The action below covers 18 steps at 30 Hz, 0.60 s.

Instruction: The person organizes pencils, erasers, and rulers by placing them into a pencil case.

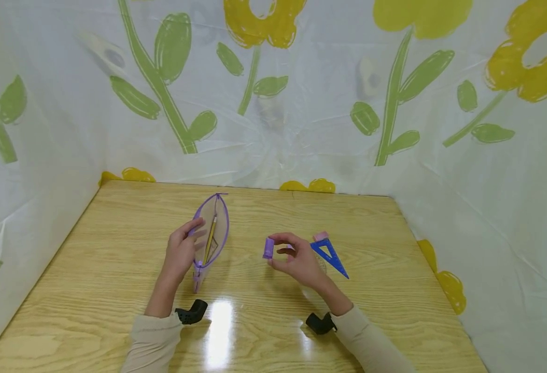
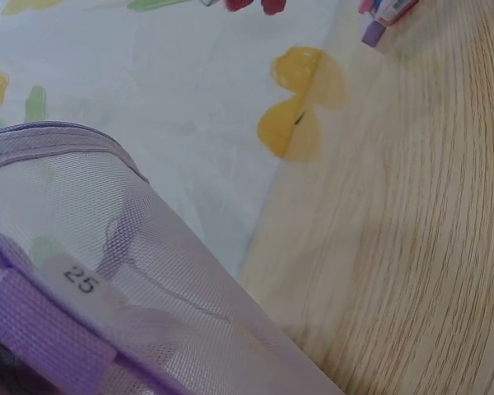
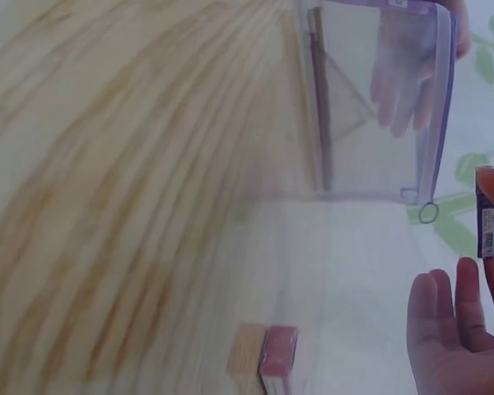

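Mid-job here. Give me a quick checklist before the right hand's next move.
1. Small purple block secure in the right hand: ok, pinched between thumb and finger.
2. Mesh pouch supported: ok, the left hand holds it.
3. Pouch mouth: ok, open.
4. Pencil inside the pouch: ok.
5. Space between block and pouch: ok, bare table shows there in the head view.
6. Blue set square clear of the right hand: cannot tell, they nearly meet in the head view.
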Available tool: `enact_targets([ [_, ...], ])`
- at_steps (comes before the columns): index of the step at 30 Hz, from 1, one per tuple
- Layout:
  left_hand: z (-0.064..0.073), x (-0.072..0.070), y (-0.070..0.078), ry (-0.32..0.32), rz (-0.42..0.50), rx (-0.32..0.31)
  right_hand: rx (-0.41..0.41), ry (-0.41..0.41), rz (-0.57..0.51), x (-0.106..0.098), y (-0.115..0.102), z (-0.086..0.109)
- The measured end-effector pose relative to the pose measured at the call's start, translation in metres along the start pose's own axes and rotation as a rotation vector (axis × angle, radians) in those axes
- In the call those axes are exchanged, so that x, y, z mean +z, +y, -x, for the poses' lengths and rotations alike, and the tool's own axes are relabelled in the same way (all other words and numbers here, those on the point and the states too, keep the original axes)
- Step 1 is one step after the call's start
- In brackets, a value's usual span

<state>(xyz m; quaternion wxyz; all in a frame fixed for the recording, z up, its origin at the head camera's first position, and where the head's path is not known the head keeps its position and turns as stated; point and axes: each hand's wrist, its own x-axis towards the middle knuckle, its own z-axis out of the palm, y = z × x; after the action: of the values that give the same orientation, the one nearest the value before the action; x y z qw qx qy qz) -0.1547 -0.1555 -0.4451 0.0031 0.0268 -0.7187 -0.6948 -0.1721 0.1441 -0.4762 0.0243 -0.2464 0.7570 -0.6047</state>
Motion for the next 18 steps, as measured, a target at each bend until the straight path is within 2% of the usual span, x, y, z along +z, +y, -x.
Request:
enact_targets([
  [10, 0.0, 0.001, 0.0, -0.005, 0.002, 0.002, -0.003, -0.016, -0.071, 0.011, -0.006, -0.014],
  [18, 0.001, 0.0, -0.004, -0.005, 0.005, 0.014, -0.031, -0.038, -0.069, 0.029, -0.01, -0.029],
])
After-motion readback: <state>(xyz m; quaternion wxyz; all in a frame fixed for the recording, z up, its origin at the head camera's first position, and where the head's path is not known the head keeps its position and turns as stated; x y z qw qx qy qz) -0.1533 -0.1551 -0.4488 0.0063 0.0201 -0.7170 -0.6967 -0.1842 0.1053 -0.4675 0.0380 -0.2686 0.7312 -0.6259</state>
